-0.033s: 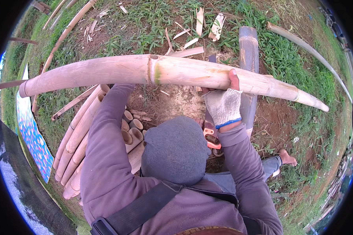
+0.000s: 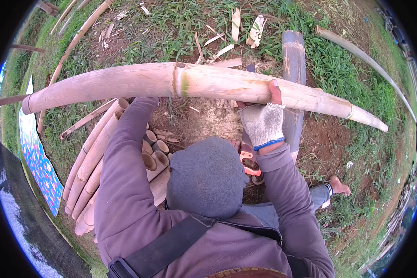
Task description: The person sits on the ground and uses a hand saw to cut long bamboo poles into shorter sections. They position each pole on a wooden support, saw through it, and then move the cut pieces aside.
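A long pale bamboo pole lies crosswise in front of me, with a greenish patch beside its middle joint. My right hand, in a white knitted glove with a blue cuff, grips the pole right of that joint. Its bare thumb lies over the top and the other fingers are underneath. My left arm reaches up to the pole's left part, where the pole hides my left hand. Below my right hand is a handsaw with an orange-and-brown handle; its blade runs up toward the pole and is partly covered.
A stack of cut bamboo poles lies by my left arm. A thick grey bamboo length passes under the held pole. Split bamboo pieces lie on the grass ahead. Another pole is at far right, a patterned blue sheet at left.
The bamboo pole and both arms have shifted very slightly away from me. My right hand keeps its grip.
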Motion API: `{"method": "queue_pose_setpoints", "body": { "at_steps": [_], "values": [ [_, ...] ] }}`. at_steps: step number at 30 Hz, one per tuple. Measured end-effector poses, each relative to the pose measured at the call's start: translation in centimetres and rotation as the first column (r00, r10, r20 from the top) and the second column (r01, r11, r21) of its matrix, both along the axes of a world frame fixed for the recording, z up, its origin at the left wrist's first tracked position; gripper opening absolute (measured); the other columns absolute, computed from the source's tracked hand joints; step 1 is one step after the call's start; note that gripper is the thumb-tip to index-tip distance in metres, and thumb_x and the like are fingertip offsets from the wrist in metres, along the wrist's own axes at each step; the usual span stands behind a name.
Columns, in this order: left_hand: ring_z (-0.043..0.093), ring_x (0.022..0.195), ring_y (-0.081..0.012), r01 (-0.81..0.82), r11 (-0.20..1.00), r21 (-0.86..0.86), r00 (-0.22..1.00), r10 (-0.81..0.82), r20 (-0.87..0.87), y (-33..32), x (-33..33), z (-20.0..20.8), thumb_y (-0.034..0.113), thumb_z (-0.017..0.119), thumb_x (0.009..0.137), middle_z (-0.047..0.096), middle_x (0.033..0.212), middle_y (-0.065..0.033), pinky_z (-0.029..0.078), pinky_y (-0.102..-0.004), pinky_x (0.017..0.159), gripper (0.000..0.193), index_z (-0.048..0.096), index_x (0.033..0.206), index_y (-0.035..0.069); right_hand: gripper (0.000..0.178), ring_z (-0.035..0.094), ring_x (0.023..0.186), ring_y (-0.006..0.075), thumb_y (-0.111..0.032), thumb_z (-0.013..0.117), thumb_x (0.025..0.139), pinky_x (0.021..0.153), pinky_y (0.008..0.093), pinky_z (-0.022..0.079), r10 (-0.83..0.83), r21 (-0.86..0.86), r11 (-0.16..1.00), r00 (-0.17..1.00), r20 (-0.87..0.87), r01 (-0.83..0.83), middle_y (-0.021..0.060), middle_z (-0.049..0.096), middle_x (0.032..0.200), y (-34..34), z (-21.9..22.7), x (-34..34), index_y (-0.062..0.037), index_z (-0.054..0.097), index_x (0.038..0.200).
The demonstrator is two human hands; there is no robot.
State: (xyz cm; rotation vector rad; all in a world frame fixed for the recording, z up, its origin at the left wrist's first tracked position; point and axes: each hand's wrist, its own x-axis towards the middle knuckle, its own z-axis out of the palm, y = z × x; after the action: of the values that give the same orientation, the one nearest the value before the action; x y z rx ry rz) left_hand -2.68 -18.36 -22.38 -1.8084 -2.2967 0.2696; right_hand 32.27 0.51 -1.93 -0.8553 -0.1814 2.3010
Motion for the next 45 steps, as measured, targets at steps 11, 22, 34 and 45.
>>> {"method": "queue_pose_setpoints", "body": {
  "at_steps": [11,22,34,45],
  "values": [
    [0.068,0.129,-0.0427,0.068,0.863,-0.501,0.886,0.179,0.428,7.8,4.2,1.5,0.021,0.075,0.085,0.069,0.137,-0.0242,0.056,-0.0563,0.106,0.059,0.059,0.141,0.007,0.081,0.059,0.139,0.0458,-0.052,0.074,0.102,0.109,0.0623,0.054,0.361,0.056,0.932,0.931,-0.057,-0.358,0.0208,0.054,0.154,1.4,-3.4,-3.7,-0.0072,0.04,0.161],
    [0.075,0.108,-0.0414,-0.064,0.953,-0.295,0.86,0.203,0.468,7.7,5.3,2.1,0.055,0.075,0.093,0.075,0.115,-0.0193,0.059,-0.0546,0.092,0.055,0.067,0.122,0.008,0.071,0.064,0.133,0.045,-0.038,0.085,0.091,0.114,0.0532,0.05,-0.732,0.184,-0.014,0.135,0.668,-0.983,0.0264,0.067,0.144,15.9,-3.7,5.4,-0.0027,0.061,0.148],
    [0.036,0.163,-0.0365,-0.28,0.96,0.018,0.882,0.25,0.401,34.4,0.5,14.3,0.066,0.088,0.072,0.039,0.175,-0.0128,0.028,-0.065,0.129,0.127,0.026,0.174,0.023,0.058,0.063,0.132,0.0445,-0.029,0.084,0.091,0.114,0.0519,0.049,-0.773,0.428,0.042,0.242,0.586,-0.903,0.0268,0.068,0.138,17.2,-7.9,11.1,-0.0007,0.065,0.138],
    [0.05,0.148,-0.0357,-0.255,0.948,0.191,0.888,0.151,0.435,25.2,8.4,1.3,0.052,0.081,0.09,0.056,0.156,-0.0126,0.034,-0.0569,0.123,0.077,0.055,0.156,0.023,0.056,0.061,0.134,0.0437,-0.025,0.082,0.096,0.115,0.0539,0.048,-0.752,0.347,0.159,0.115,0.649,-0.924,0.0256,0.064,0.144,11.2,-10.2,27.4,-0.0004,0.062,0.142]
  ]
}}
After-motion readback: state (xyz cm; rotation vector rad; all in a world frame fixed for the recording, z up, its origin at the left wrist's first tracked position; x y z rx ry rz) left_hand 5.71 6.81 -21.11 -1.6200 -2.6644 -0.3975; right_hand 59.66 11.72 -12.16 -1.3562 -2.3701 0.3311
